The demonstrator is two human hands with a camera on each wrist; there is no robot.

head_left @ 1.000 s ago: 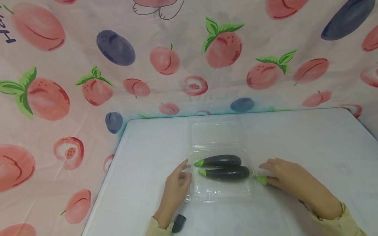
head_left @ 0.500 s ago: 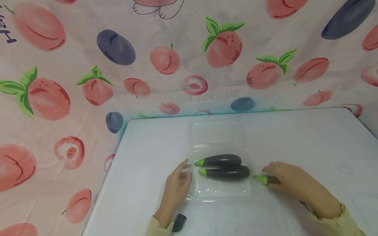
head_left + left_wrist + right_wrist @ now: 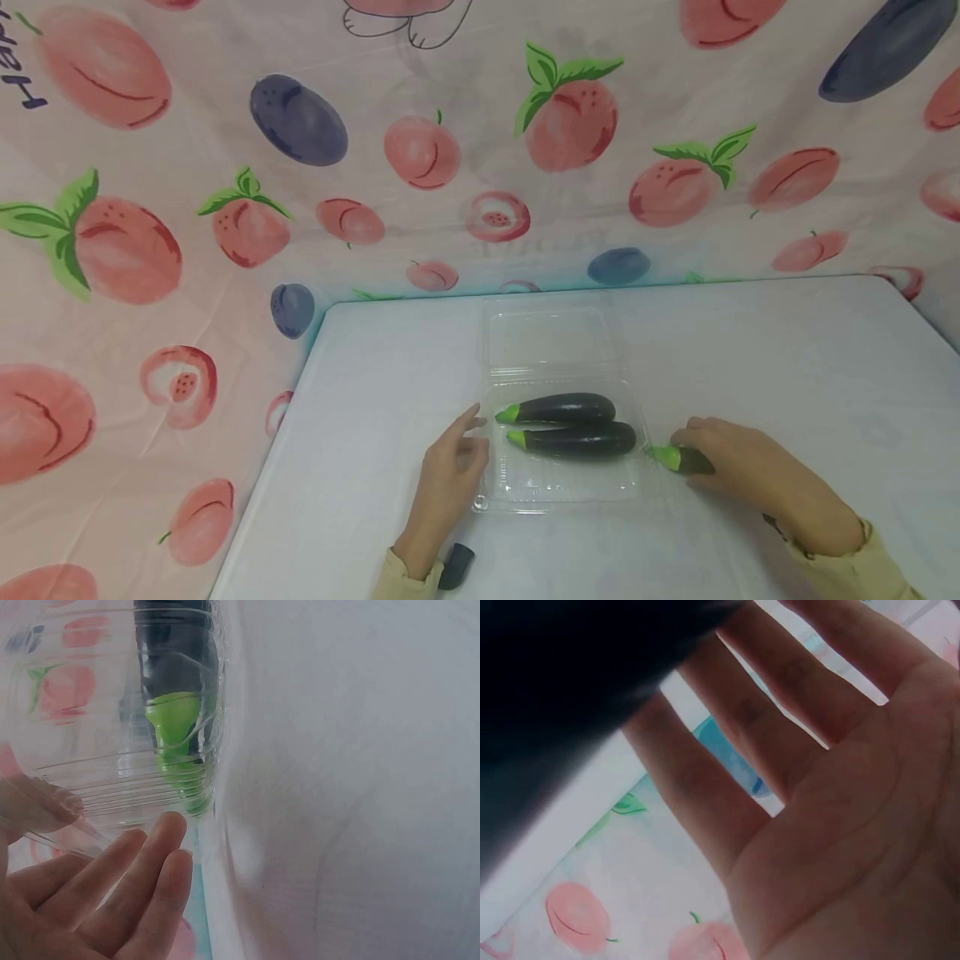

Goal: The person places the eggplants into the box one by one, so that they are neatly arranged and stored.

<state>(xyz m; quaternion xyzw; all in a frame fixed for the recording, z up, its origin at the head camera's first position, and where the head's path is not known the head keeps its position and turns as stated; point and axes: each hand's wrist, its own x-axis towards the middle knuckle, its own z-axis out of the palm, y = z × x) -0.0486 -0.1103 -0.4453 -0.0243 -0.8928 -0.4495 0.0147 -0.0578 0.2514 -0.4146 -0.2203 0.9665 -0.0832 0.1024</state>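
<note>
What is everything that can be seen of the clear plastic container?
The clear plastic clamshell container looks thin, with ribbed sides and rounded corners. It lies flat on the white table, its lid folded open on the far side. Two dark, glossy eggplants lie side by side in the base. The left hand is at the container's left edge; a third eggplant points its stem at the right rim. Whether either touches is unclear.

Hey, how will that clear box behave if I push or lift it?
The box looks thin and see-through, so it probably flexes. Its lid lies open behind, so it may flop when lifted. Two smooth, rounded eggplants inside might roll.
</note>
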